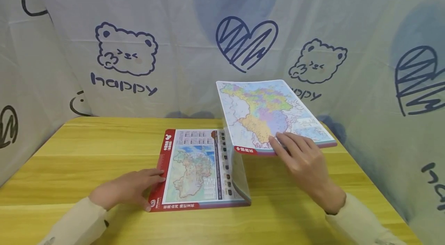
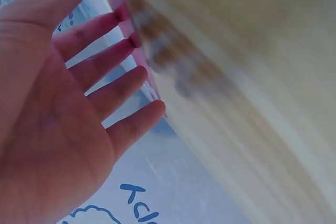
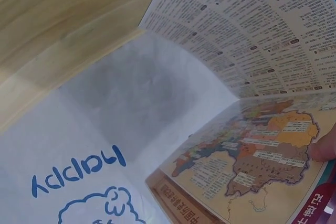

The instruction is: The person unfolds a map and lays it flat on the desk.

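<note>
A laminated folding map lies partly opened on the table. Its lower panel (image 1: 190, 167), with a red left border, a small map and text, lies flat. The upper panel (image 1: 267, 115), printed with a colourful map, is raised off the table at the right. My right hand (image 1: 306, 162) pinches this raised panel at its near edge, fingers on top. In the right wrist view the thumb (image 3: 324, 149) is against the underside, which carries a brown and orange map. My left hand (image 1: 128, 188) has its fingers extended, with fingertips at the red border of the lower panel.
The yellow wood-grain table (image 1: 87, 152) extends around the map. Behind it and at both sides hangs a pale cloth (image 1: 180, 63) printed with bears, hearts and lettering.
</note>
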`<action>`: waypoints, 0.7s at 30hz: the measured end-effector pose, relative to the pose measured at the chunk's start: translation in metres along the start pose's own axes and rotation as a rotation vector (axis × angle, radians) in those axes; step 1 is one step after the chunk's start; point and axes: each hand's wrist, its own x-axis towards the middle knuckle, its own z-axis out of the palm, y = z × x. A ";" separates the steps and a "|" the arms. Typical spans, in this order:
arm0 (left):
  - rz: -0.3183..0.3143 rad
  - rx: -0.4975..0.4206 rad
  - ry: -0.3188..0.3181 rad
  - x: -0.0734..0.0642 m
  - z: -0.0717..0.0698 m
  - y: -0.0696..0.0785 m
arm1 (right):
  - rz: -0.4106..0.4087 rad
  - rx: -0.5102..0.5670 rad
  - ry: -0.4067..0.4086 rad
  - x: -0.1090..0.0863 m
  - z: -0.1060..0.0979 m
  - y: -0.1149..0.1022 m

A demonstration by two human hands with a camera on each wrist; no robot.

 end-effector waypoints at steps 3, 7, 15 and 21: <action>-0.013 -0.006 -0.004 -0.003 -0.003 -0.001 | 0.005 -0.003 0.006 -0.001 -0.001 0.002; -0.031 -0.023 -0.017 -0.005 -0.004 -0.004 | 0.019 -0.007 0.005 -0.003 -0.003 0.004; -0.008 -0.064 0.010 -0.010 0.000 -0.023 | 0.052 -0.010 0.000 -0.009 -0.007 0.012; 0.014 -0.111 0.010 -0.016 0.002 -0.034 | 0.053 -0.005 -0.008 -0.022 -0.011 0.024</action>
